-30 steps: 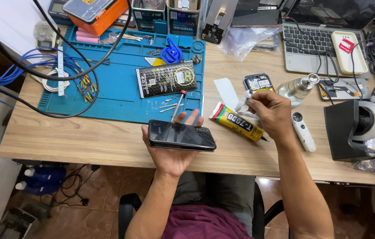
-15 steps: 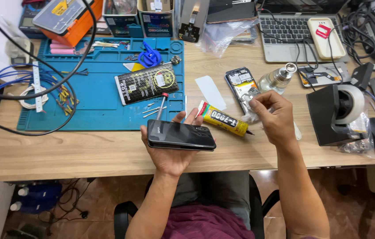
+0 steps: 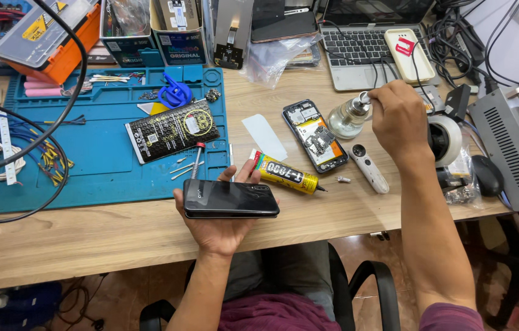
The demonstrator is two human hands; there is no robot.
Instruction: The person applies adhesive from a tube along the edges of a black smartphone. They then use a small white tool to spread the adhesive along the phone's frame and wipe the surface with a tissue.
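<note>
left hand (image 3: 219, 227): fingers cupped around black phone (image 3: 230, 199) | right hand (image 3: 399, 119): fingers pinching glass bottle (image 3: 349, 117) top

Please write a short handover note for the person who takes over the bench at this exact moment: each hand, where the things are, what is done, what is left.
Left hand: palm up over the front edge of the desk, holding the black phone flat, glossy side up.
Right hand: fingers pinched on the metal top of the small glass bottle, which stands on the wooden desk.
Between the hands, on the desk: the opened phone with its insides showing, and the yellow glue tube, cap off, nozzle pointing right.
The screwdriver lies on the blue mat.
Done: one phone lies opened.
Left: the black phone is not yet put down; the glue is uncapped and unused in hand.
</note>
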